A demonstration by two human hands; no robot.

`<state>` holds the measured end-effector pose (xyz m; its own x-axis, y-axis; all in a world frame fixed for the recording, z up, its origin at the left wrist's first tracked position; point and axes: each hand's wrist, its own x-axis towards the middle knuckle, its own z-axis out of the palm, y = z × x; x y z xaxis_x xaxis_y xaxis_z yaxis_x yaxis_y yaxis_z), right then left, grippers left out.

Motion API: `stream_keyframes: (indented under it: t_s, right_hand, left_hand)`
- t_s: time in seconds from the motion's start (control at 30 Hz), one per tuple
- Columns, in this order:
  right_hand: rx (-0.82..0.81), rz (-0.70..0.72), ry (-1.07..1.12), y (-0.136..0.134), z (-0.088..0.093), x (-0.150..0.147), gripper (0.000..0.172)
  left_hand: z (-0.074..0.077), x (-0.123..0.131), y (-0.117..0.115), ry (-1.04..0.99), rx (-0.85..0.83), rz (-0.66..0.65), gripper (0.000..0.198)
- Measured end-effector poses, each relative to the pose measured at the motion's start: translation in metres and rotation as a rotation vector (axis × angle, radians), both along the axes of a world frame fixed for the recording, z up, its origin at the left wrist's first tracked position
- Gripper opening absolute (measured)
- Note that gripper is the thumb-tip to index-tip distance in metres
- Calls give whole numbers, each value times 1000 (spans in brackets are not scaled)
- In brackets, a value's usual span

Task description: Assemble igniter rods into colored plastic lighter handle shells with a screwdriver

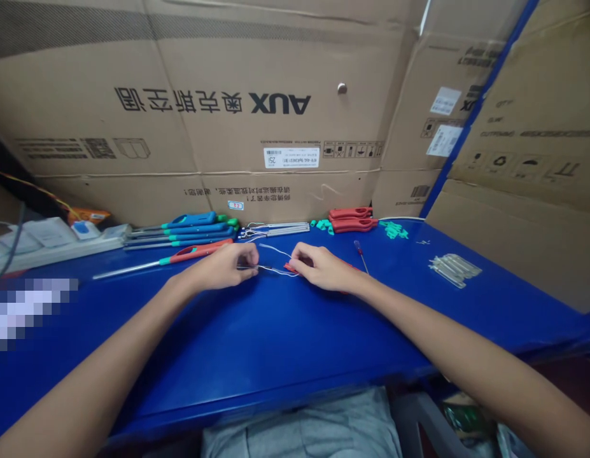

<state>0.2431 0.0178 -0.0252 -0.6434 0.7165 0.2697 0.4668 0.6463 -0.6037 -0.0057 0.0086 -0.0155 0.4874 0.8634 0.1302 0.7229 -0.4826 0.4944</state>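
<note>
Over the middle of the blue table, my left hand [232,264] is closed in a pinch on a thin white wire [270,270]. The wire runs across to my right hand [318,264], whose fingers are closed on a red lighter handle [288,267]. Most of that handle is hidden under the right hand. A second loose strand of wire [274,248] arcs up between the hands. Just behind my left hand lies a red long-nosed lighter [199,250] with a metal tube pointing left. A small screwdriver [361,254] lies right of my right hand.
Blue long lighters [194,221] lie stacked at the back left, beside a white power strip [51,235]. Metal tubes with wires [280,228], red handles [354,224] and small green pieces [394,230] line the cardboard wall [218,140]. Clear plastic parts [454,270] lie at right.
</note>
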Motion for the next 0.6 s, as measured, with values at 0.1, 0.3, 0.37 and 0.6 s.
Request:
stream_keyframes:
  t_s: [0.1, 0.3, 0.37, 0.6]
  right_hand:
    - [-9, 31, 54, -1, 3, 2, 16]
    - [-45, 42, 109, 2, 6, 8, 22]
    - [-90, 55, 131, 5, 6, 9, 23]
    - [-256, 88, 280, 14, 5, 12, 21]
  left_hand:
    - [-1, 3, 0, -35, 21, 11, 20]
    - [-6, 4, 2, -77, 52, 36, 22]
    - [-8, 5, 3, -88, 51, 37, 24]
    - [-12, 6, 5, -101, 40, 8, 31]
